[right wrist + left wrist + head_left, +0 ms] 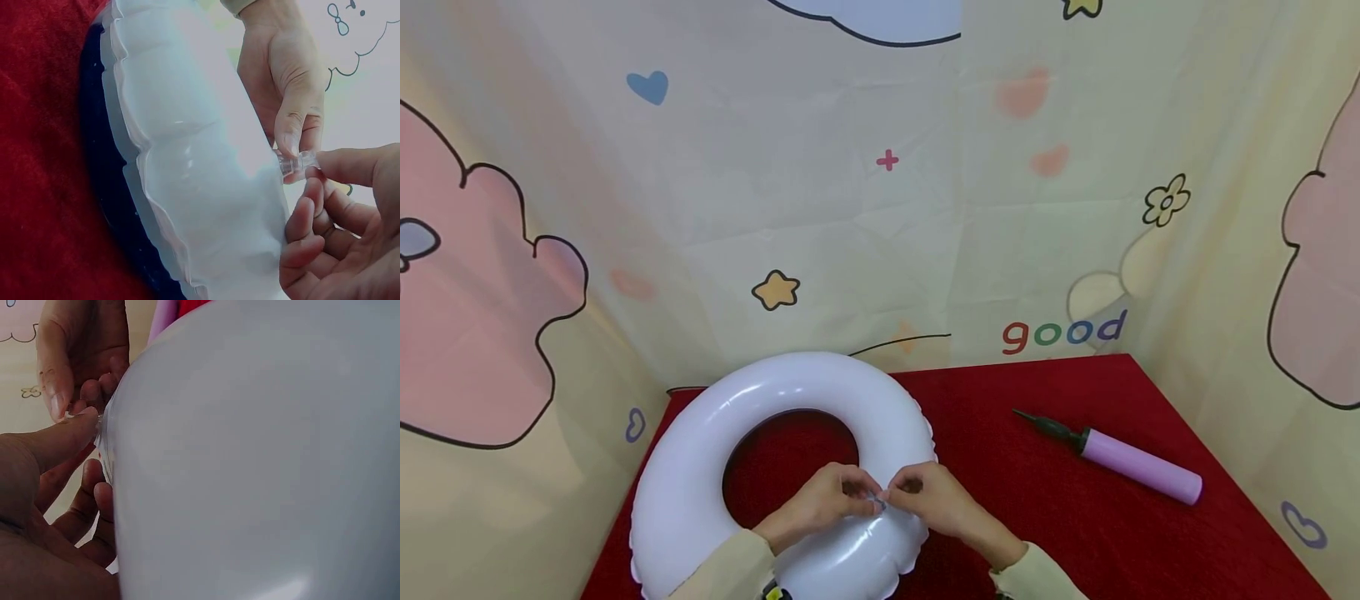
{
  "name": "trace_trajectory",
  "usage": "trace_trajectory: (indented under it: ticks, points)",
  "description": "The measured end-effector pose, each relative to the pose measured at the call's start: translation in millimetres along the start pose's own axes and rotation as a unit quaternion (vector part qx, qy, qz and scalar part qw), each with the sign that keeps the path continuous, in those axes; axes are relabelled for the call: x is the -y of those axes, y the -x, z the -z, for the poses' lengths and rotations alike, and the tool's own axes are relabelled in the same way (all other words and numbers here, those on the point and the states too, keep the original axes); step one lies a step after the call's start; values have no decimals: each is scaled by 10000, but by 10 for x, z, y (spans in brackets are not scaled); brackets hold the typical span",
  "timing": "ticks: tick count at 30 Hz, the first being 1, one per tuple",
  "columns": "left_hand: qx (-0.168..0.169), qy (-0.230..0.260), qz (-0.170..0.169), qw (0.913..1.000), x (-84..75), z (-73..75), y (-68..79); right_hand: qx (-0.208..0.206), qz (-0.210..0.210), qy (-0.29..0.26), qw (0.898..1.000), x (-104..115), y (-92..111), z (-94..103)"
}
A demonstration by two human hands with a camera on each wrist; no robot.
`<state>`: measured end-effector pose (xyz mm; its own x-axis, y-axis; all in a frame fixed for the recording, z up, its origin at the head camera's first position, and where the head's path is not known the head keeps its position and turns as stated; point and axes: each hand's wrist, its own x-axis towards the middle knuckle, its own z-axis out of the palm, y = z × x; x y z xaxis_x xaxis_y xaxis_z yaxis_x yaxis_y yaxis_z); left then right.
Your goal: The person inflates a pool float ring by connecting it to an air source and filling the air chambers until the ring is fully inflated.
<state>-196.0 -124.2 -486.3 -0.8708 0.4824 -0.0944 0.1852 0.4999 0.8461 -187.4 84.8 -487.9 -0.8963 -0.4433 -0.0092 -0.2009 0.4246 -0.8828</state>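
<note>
A white inflated swim ring point(685, 475) lies at the left of the red-covered table, its underside dark blue in the right wrist view. A short clear air valve point(289, 165) sticks up from its surface. My left hand point(827, 500) pinches the valve between thumb and fingers. Opposite it, my right hand point(936, 497) pinches the clear valve cap point(310, 160) at the valve's outer end. Whether the cap is fully seated I cannot tell. In the left wrist view the bulge of the ring fills most of the picture, and fingers partly hide the valve.
A purple hand pump point(1138, 467) with a dark nozzle lies on the right side of the red cloth point(985, 417). Behind and at both sides hangs a printed curtain point(850, 208) with cartoon shapes.
</note>
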Motion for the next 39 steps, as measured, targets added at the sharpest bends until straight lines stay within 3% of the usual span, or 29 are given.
trace_trajectory:
  ticks: [9, 16, 24, 31, 39]
  points:
    - [-132, -112, -125, 9998, -5, -26, -12, 100, -225, -267, 9993, -35, -3, 20]
    - [-174, -311, -206, 9992, -5, -54, -26, 23, -438, -173, 9989, -35, -12, 2]
    - [-350, -218, -542, 9977, 13, -98, -34, -1, -636, -128, 9979, -23, -35, -10]
    - [-350, -245, -420, 9982, -20, -95, -47, 155, -920, -463, 9946, -52, -44, 37]
    - [-389, -210, -464, 9979, 8, -119, -34, 45, -649, -363, 9972, -69, -46, -25]
